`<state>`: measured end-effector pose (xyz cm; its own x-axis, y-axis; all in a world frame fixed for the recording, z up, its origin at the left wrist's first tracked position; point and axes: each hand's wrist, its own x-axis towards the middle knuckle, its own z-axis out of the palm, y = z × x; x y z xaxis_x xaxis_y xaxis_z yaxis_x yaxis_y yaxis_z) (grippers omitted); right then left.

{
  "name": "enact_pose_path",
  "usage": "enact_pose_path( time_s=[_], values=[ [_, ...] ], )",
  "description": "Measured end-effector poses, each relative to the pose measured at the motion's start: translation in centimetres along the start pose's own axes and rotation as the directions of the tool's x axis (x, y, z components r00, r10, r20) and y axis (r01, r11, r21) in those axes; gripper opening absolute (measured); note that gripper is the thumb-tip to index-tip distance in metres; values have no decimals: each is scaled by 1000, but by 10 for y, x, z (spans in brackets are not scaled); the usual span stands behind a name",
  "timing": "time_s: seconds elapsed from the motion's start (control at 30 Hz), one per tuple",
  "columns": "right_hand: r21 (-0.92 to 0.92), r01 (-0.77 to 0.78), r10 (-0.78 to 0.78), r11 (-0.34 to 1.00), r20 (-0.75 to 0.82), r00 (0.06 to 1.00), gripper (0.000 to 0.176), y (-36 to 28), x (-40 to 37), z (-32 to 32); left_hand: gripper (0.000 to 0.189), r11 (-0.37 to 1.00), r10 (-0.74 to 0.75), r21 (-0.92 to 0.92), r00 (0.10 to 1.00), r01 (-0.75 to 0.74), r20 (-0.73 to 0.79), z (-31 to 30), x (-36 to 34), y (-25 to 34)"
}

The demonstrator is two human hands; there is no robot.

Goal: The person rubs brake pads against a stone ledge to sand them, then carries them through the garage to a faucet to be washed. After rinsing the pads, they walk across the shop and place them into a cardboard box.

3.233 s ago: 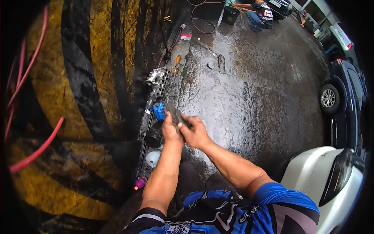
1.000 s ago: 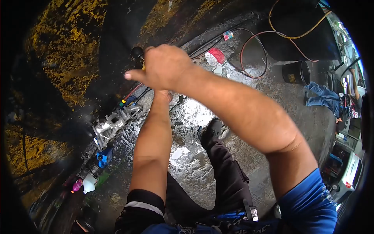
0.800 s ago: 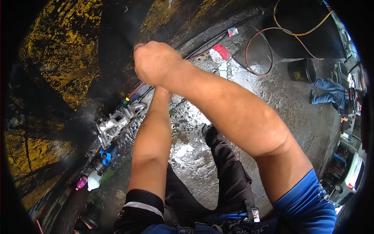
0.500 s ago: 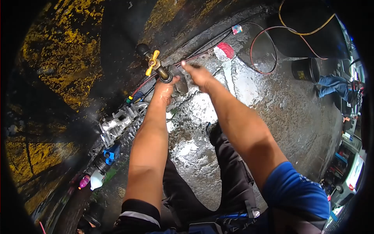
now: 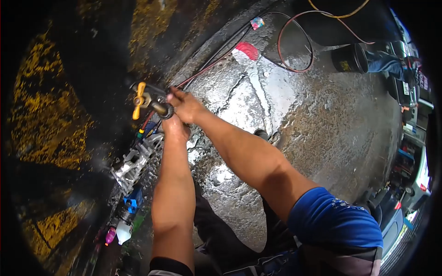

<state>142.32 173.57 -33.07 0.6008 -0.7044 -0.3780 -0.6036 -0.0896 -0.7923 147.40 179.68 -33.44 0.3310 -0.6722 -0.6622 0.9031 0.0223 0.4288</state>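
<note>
A brass tap [image 5: 159, 108] with a yellow handle [image 5: 139, 100] juts out from the wall on the left. My left hand [image 5: 176, 127] is just below its spout, with the fingers mostly hidden by the spout and my other hand. Close against it, my right hand [image 5: 186, 106] bends its fingers beside a dark, elongated object [image 5: 155, 88] behind the tap. Shadow and overlap hide the object's kind and which hand grips it.
A grey metal engine part [image 5: 133, 168], a blue item [image 5: 130, 204] and a white bottle [image 5: 123, 232] stand along the wall. Hoses [image 5: 209, 67] run past a red-and-white item [image 5: 246, 51]. At right are a black bucket [image 5: 350, 59], a person's legs [image 5: 384, 64] and parked vehicles [image 5: 416, 172].
My right hand, held apart with its thumb up before, has come in against my left hand at the tap. The view has shifted, so the tap appears further left and lower.
</note>
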Motion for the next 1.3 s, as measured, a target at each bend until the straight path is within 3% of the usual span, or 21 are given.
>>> enact_pose_path(
  time_s=[0.03, 0.07, 0.13, 0.2, 0.3, 0.33, 0.37, 0.43, 0.47, 0.5, 0.53, 0.57, 0.73, 0.8, 0.87, 0.9, 0.93, 1.0, 1.07, 1.27, 1.3],
  values=[
    [212, -147, 128, 966, 101, 987, 54, 5, 9, -5, 38, 992, 32, 129, 991, -15, -129, 14, -6, -4],
    [114, -126, 119, 986, 61, 991, 55, 7, 3, 3, 38, 965, 81, 263, 964, -12, -254, 22, -11, -6],
    [-53, -93, 94, 994, 18, 995, 57, 7, -9, 12, 34, 981, -69, -188, 996, 57, -54, -33, 24, 0],
    [165, -221, 189, 961, 189, 964, 61, 6, -11, -2, 34, 995, -68, -75, 997, 65, -46, -41, 27, -9],
    [251, -308, 281, 918, 138, 950, 62, 2, 0, -13, 44, 976, 2, 209, 960, 59, -279, 8, -8, -17],
    [-135, -116, 150, 984, 285, 947, 59, -3, -10, -14, 43, 985, -173, -12, 983, 172, -59, -29, 13, -5],
    [-111, -156, 172, 981, 149, 974, 56, -5, -19, -5, 42, 984, -174, 3, 939, 181, 297, -57, 32, -6],
    [-75, -192, 192, 979, -3, 981, 53, -3, -13, -7, 39, 993, -112, 53, 951, 101, 287, -33, 24, -12],
    [76, -304, 302, 950, 33, 953, 56, -1, -4, -13, 38, 993, -25, 115, 995, 35, -92, -1, -2, -17],
    [219, -411, 402, 885, 88, 911, 58, -1, -1, -14, 37, 996, -91, 12, 987, 94, -131, -2, 0, -13],
    [219, -413, 404, 884, 85, 911, 58, -2, -4, -14, 37, 995, -95, 12, 987, 97, -128, -19, 8, -6],
    [157, -361, 351, 919, 92, 932, 58, -5, -9, -15, 36, 961, -181, -182, 971, 209, 158, -47, 23, 0],
    [-59, -224, 228, 973, 80, 970, 62, -12, -13, 2, 42, 968, -117, -199, 973, 157, 197, -66, 28, 0],
    [140, -177, 177, 974, 8, 984, 61, -17, -15, 2, 46, 971, -121, -180, 973, 157, 197, -66, 40, -5],
    [248, -402, 407, 881, 34, 913, 61, -15, 2, -16, 52, 952, 36, 307, 990, 8, -139, 0, -6, -7],
    [288, -404, 420, 868, 6, 907, 60, -25, -9, -22, 56, 957, -55, 254, 951, 137, -306, 21, -14, 0],
    [289, -402, 417, 869, 12, 909, 60, -24, -14, -11, 56, 958, -50, 254, 949, 134, -310, 5, -7, 3],
    [182, -276, 291, 944, -62, 955, 55, -21, -17, -1, 47, 967, -200, -126, 967, 220, 159, -31, 17, 11],
    [339, -373, 441, 864, -149, 885, 52, -21, 6, -15, 51, 961, -9, 272, 988, 52, -157, 23, -15, -4],
    [308, -168, 215, 937, -128, 968, 56, -12, -22, 1, 62, 989, -120, -97, 984, 107, -132, 11, 10, 8],
    [374, -261, 316, 890, -94, 944, 55, -13, -13, -20, 58, 991, -70, 95, 976, 91, -206, 24, -4, -4]
  ],
)
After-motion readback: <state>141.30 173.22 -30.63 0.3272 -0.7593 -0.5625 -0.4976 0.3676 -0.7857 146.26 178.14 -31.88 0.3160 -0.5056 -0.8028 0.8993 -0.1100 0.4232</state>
